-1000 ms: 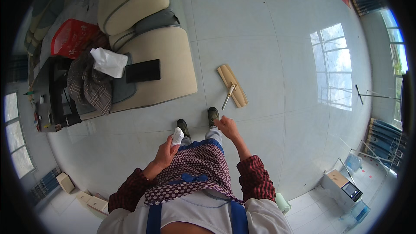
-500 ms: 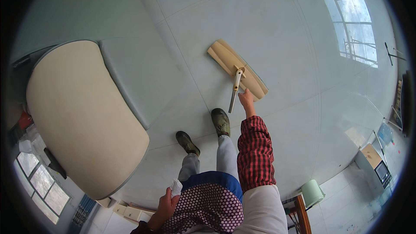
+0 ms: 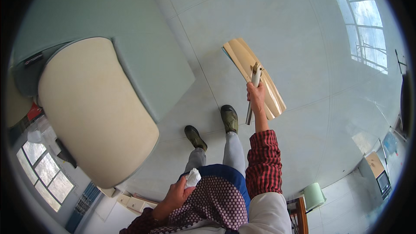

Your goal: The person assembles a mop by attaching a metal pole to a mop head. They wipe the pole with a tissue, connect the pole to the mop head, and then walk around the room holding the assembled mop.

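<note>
My right hand point(image 3: 257, 97) is stretched out ahead, closed around the white-and-metal handle of a flat mop point(image 3: 239, 51). The mop has a long beige head with a greenish edge along its underside, and only a short piece of metal tube sticks out below my fist. Its head is tilted, and I cannot tell whether it still touches the floor. Close to my waist, my left hand point(image 3: 175, 197) is closed on a crumpled white tissue point(image 3: 193, 177), which pokes out above the fingers.
A large cream-coloured chair point(image 3: 97, 108) stands at the left, beside a grey-green mat-like surface point(image 3: 160, 78). Pale tiled floor point(image 3: 294, 26) spreads ahead and right. A light green bin point(image 3: 313, 196) is at the lower right, near a wooden piece of furniture point(image 3: 299, 212). My dark shoes point(image 3: 229, 118) are below.
My right hand has gone from reaching beside the mop to gripping its handle, and the mop head has tilted. My left hand has come up and inward with the tissue.
</note>
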Available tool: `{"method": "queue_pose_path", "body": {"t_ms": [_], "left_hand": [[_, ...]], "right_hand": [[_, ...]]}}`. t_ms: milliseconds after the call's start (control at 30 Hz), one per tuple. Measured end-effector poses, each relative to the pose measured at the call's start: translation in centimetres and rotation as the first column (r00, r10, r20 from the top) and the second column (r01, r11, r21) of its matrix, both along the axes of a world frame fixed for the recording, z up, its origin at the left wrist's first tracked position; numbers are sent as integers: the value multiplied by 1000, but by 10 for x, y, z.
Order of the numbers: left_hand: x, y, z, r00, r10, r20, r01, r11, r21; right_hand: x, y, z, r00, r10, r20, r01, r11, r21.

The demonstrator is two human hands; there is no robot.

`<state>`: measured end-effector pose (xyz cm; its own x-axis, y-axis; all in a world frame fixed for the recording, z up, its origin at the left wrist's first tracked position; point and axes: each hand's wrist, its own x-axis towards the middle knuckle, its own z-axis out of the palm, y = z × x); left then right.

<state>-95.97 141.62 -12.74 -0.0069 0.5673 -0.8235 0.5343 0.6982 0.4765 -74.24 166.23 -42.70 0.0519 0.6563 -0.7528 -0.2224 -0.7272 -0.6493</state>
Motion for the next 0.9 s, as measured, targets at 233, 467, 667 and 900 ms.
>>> {"method": "queue_pose_path", "body": {"t_ms": [233, 467, 667, 900], "left_hand": [[30, 47, 63, 996, -58, 74, 30, 942, 336], [40, 66, 71, 984, -145, 101, 86, 894, 440], [45, 93, 116, 979, -151, 138, 67, 873, 483], [38, 85, 173, 974, -138, 180, 18, 838, 546]], "right_hand": [[36, 51, 240, 947, -254, -198, 288, 943, 168], [69, 14, 259, 703, -509, -497, 541, 836, -91], [28, 10, 339, 496, -482, -722, 549, 818, -169], [-6, 15, 427, 665, -298, -684, 436, 899, 32]]}}
